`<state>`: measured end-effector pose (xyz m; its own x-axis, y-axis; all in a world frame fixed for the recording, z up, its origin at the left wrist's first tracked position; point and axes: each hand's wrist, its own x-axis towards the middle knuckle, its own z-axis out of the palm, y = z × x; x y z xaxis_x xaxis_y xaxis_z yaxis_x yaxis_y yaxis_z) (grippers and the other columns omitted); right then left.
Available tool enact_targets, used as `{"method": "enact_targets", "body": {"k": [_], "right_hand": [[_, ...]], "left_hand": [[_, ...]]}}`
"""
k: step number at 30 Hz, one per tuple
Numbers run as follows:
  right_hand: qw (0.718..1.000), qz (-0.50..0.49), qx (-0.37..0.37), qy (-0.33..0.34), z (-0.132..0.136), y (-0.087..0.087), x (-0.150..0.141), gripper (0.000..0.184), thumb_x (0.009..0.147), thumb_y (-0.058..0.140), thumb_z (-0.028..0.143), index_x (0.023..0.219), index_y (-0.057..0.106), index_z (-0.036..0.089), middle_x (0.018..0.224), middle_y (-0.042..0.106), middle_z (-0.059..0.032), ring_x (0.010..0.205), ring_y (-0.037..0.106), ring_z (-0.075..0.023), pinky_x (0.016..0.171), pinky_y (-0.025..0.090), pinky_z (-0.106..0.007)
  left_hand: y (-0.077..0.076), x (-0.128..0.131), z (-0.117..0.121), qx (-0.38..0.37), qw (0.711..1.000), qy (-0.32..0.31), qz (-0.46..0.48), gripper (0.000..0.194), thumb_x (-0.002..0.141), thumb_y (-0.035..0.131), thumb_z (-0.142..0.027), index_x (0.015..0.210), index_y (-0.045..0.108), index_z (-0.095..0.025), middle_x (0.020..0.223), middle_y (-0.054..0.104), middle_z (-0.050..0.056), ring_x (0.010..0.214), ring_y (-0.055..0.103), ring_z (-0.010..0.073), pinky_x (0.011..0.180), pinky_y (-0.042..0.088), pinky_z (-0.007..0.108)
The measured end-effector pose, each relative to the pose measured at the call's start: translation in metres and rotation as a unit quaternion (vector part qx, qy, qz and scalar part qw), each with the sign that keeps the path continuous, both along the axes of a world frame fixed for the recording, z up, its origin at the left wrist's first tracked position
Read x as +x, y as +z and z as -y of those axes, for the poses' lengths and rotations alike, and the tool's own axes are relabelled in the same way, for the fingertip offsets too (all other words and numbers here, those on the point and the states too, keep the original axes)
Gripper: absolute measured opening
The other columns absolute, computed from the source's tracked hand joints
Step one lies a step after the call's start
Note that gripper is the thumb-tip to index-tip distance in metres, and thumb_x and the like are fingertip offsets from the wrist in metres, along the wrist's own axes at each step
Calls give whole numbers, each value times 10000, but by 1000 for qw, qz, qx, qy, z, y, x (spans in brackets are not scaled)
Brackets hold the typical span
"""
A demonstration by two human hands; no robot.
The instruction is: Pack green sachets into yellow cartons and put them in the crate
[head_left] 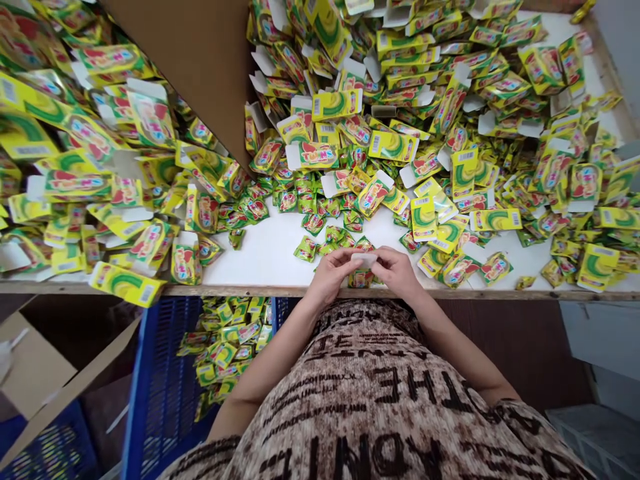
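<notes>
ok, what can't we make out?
Head view:
Small white-flapped cardboard carton: sides hidden by left hand, right hand.
Brown cardboard panel: top cut off by upper edge.
Blue plastic crate by left forearm: cut off by lower edge.
Fine print on yellow cardboard boxes: too small.

Small white carton flap (365, 259) between fingers (342, 256)

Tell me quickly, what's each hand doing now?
Left hand: closed, pinching a small white rectangular cardboard flap.
Right hand: closed, pinching the same flap's other end.
</notes>
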<state>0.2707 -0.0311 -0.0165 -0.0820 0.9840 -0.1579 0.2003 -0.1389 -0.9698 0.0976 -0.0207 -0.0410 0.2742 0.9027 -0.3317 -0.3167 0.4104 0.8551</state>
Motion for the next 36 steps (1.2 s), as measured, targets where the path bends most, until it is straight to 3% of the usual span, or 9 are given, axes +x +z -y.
{"method": "enact_targets", "body": {"k": [2,4,7,11,19,25,31,36], "right_hand": [[999,13,23,-18,-5,0,-2,237,775,661,274,972,782,221,824,673,-31,577,541,-100,518,464,-231],[1000,-26,-5,-13,-9,-2,-3,262,800,665,360,997,783,235,893,700,-43,561,565,-101,511,490,-243],[993,-93,-64,-32,-12,-6,-2,273,747,729,442,884,796,215,898,736,-52,553,600,-118,514,531,-269],[987,-121,-99,-42,-14,-12,-4,308,664,810,432,864,788,198,832,752,-46,633,645,-157,529,563,-274],[992,-112,-46,-43,-7,-16,-1,246,702,803,411,877,799,238,925,728,-60,686,656,-150,551,589,-264],[995,-88,-34,-27,-6,-12,1,228,721,790,420,875,799,252,898,725,-61,655,643,-153,564,594,-294],[998,-61,5,-14,-6,-12,5,203,754,763,428,856,793,255,894,721,-66,728,655,-179,590,582,-307],[996,-8,75,36,-4,-14,9,219,747,783,384,920,775,250,910,705,-62,806,644,-184,684,548,-318]], "left_hand": [[-2,2,-4,22,997,68,-42,255,705,803,-308,933,775,-196,955,770,51,882,684,182,890,514,327],[-3,3,-6,57,988,102,-103,233,705,802,-324,904,787,-202,930,775,53,878,686,192,883,522,339],[-3,2,-6,106,978,91,-157,207,742,769,-350,892,793,-210,926,776,58,889,692,203,882,529,349],[-2,2,-6,90,985,79,-123,271,751,760,-350,974,774,-197,961,770,62,866,693,189,838,540,327],[-1,-2,-8,135,984,36,-108,224,703,805,-325,864,759,-178,857,738,48,811,661,161,787,525,293],[3,2,-10,76,992,39,-92,235,679,821,-353,783,738,-160,792,731,41,755,654,160,776,527,308],[3,-1,-6,182,970,49,-153,177,743,778,-365,762,759,-189,818,745,59,808,673,189,806,528,332],[-2,-11,-2,215,962,-1,-167,225,696,821,-351,855,772,-201,912,759,86,891,689,225,871,524,373]]}}
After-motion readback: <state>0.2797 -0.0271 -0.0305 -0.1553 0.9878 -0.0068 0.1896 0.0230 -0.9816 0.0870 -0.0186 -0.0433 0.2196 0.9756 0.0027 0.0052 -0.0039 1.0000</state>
